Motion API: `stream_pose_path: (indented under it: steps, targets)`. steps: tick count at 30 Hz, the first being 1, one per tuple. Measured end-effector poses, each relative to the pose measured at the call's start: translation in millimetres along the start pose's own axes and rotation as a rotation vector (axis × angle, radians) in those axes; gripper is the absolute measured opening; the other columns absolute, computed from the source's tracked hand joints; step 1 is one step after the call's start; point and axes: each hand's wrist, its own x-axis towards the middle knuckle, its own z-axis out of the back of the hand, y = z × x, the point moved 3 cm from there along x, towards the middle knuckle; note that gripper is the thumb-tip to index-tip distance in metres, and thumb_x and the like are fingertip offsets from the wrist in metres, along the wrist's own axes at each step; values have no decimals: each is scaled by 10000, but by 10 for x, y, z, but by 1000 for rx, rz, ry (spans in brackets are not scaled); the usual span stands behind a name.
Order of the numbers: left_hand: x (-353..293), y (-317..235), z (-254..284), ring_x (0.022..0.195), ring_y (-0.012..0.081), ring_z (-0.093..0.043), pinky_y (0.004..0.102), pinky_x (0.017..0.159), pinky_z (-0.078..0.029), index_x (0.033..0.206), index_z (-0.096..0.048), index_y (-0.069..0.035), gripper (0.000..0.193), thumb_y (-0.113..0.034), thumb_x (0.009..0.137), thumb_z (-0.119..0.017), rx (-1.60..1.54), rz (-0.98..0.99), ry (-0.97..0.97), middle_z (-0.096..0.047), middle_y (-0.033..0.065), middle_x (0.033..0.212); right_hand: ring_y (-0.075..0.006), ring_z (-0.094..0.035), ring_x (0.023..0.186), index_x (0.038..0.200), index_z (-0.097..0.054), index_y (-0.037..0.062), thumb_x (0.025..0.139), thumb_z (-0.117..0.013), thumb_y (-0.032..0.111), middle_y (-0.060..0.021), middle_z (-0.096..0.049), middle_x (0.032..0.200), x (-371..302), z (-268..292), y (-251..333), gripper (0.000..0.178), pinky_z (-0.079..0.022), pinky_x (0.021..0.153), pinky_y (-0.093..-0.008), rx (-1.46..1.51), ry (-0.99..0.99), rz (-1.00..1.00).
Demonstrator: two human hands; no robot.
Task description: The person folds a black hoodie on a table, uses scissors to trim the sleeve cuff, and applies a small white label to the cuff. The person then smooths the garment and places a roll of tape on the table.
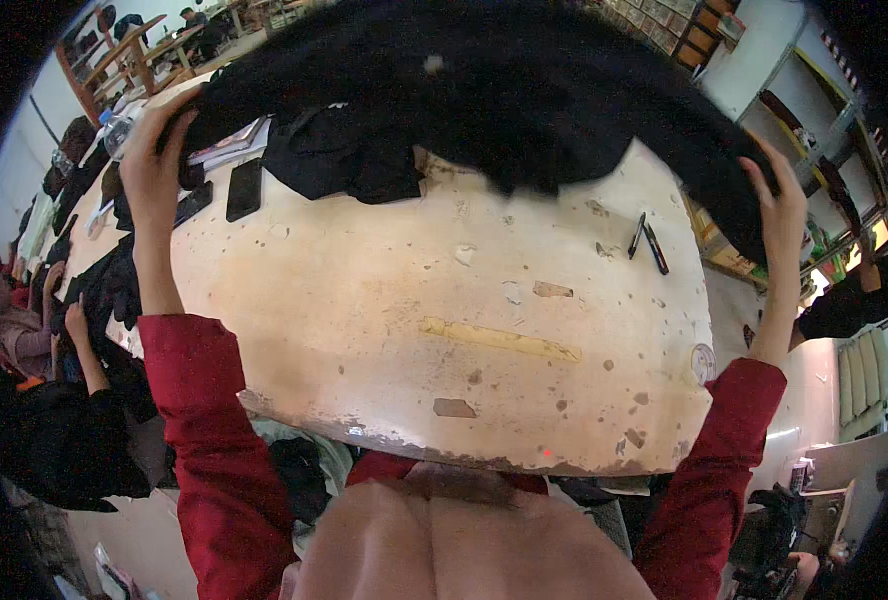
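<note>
A large black piece of cloth point(524, 90), perhaps a garment, is spread wide between my raised hands across the far side of the table. Its left end is gripped by my left hand point(156, 140), fingers curled over the edge. On the far right, my right hand point(779, 190) pinches the other end between thumb and fingers. The lower edge hangs over the tabletop and is blurred. Beneath it at the left lies more black cloth point(339, 155) on the table; whether the two are joined I cannot tell.
On the worn pale table point(384, 260) lie two dark pens point(654, 248), a black phone point(245, 192), papers point(229, 146) and a clear roll of tape point(703, 362). A bottle point(116, 132) stands beyond my left hand. Co-workers' hands point(76, 320) handle black cloth at the left. Shelves point(814, 110) stand right.
</note>
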Motion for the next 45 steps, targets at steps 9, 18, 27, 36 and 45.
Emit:
stream_pose_path:
  steps: [9,18,27,36,45]
  targets:
    - [-1678,309,-101,829,320,-552,407,749,-431,825,-525,-41,163,66,715,-580,263,70,436,-532,134,821,-323,-582,912,991,-609,73,787,-546,43,-126,-591,935,-2199,-156,198,215,-466,766,-400,-68,845,-128]
    - [-2872,447,190,911,361,-530,412,834,-439,1046,-564,15,345,105,714,-545,239,250,475,-541,164,898,-338,-527,921,905,-553,40,636,-621,-32,-124,-515,902,-2779,28,760,286,-461,759,-402,181,911,-239]
    - [-2422,-47,229,1035,339,-536,402,937,-412,1116,-537,10,270,85,867,-464,189,308,751,-567,154,1055,-170,-611,991,1162,-632,14,958,-592,274,-91,-669,1100,-2680,356,570,334,-457,861,-295,263,604,-1007]
    - [-2483,-1224,-500,1372,307,-374,479,1141,-265,1315,-563,-110,618,-453,810,-655,-192,269,880,-476,77,1437,-125,-583,873,1087,-615,25,839,-736,175,-57,-642,937,-3107,-146,279,314,-451,799,-265,468,626,-1081]
    - [-2423,-884,-126,1265,292,-502,411,1046,-404,901,-739,-49,194,-59,710,-707,-509,510,877,-605,118,1283,-64,-557,665,1067,-633,58,803,-632,59,21,-608,736,-1975,223,433,264,-416,607,-188,690,729,-1101]
